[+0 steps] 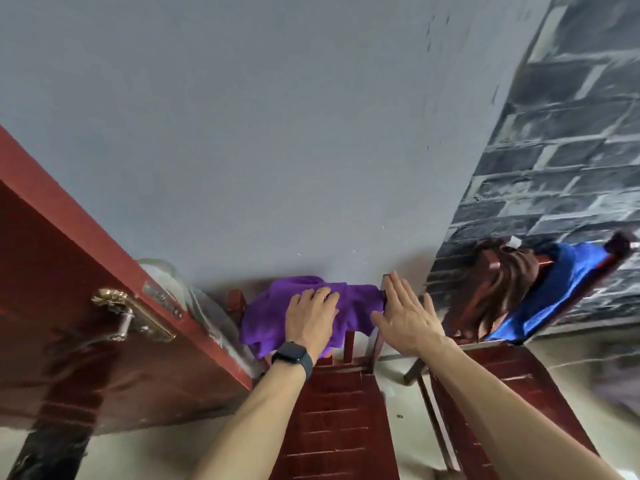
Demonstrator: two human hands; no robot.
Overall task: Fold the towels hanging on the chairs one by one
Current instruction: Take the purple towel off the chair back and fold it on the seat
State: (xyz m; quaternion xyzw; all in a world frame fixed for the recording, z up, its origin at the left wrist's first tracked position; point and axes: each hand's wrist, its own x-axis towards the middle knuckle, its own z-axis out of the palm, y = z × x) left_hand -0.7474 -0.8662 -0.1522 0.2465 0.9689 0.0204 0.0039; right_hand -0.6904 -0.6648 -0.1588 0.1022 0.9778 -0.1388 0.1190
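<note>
A purple towel point(266, 318) hangs over the backrest of a dark red wooden chair point(339, 410) against the grey wall. My left hand point(311, 315), with a watch on the wrist, rests on the towel with its fingers curling over the top of the backrest. My right hand point(407, 311) is held flat with straight fingers beside the towel's right end, at the chair's right post. A second red chair point(502, 372) to the right carries a brown towel point(502, 289) and a blue towel point(557, 292) on its backrest.
A red wooden door point(69, 306) with a brass handle point(121, 311) stands open close on the left of the first chair. A dark brick-patterned wall point(554, 150) rises behind the second chair. Pale floor shows between the chairs.
</note>
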